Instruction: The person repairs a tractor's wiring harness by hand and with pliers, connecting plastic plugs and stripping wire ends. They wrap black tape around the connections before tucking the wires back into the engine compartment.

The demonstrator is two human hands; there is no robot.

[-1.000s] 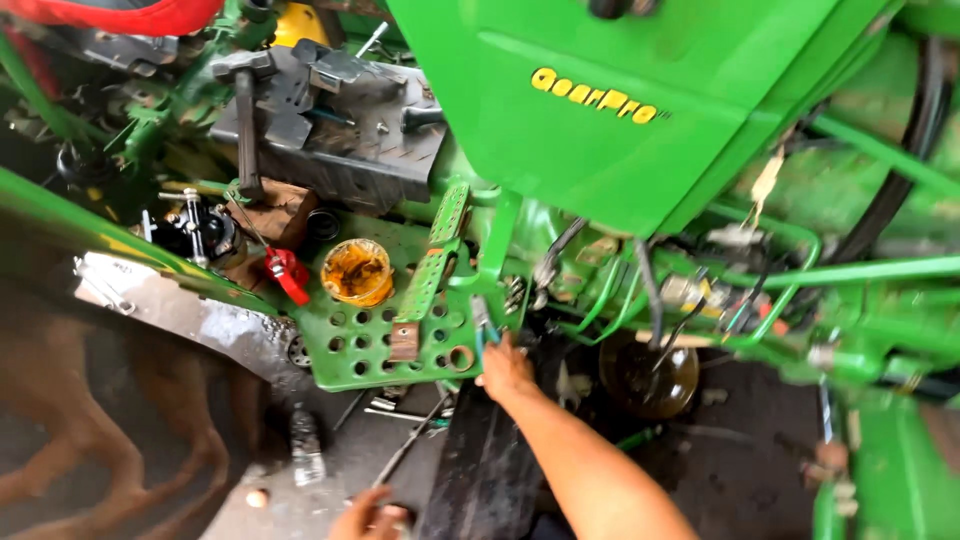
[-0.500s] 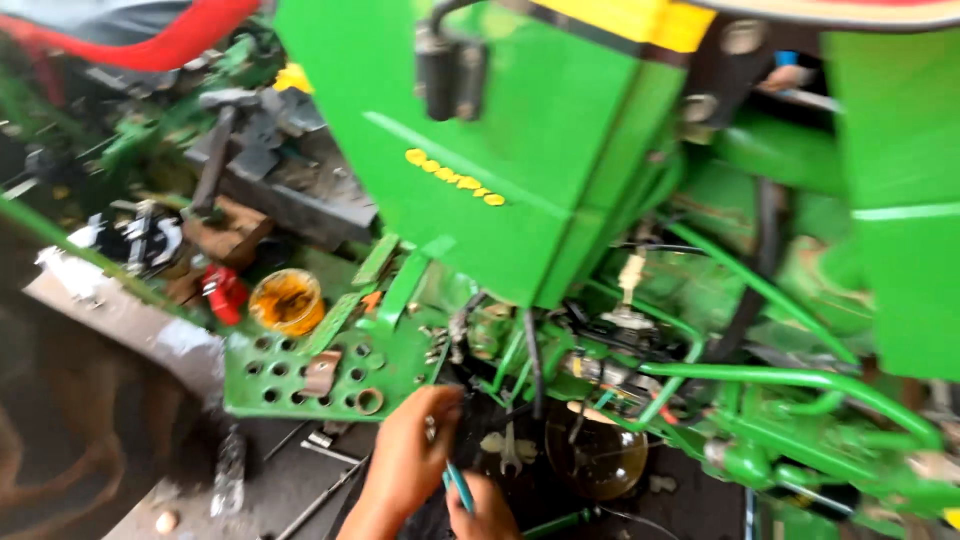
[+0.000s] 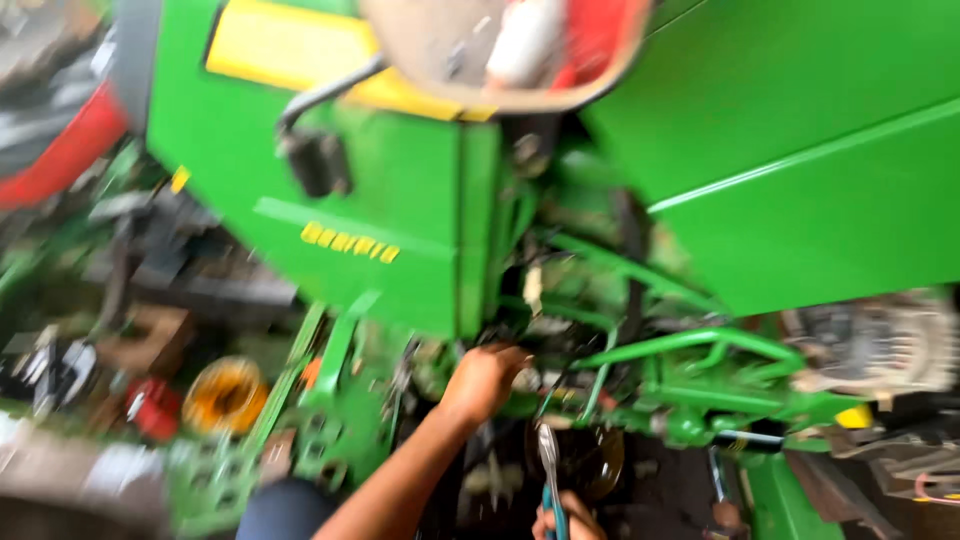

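My left hand (image 3: 485,380) reaches up from the lower left on a bare forearm with a dark sleeve. Its fingers curl against dark parts under the green tractor body (image 3: 400,200), beside a green linkage rod (image 3: 690,345). Motion blur hides what they grip. My right hand (image 3: 565,517) shows only at the bottom edge. It holds a metal wrench with a blue handle (image 3: 548,465), which points upward toward the linkage.
A perforated green footplate (image 3: 330,440) lies left of my arm, with a yellow round cap (image 3: 225,395) and a red part (image 3: 150,408) beyond it. A dark round pan (image 3: 592,462) sits below the linkage. A worn seat (image 3: 520,50) is above, a green fender (image 3: 810,160) right.
The view has swung right and up along the tractor. My left hand rose from the footplate edge to the parts under the body. The wrench stays in my right hand.
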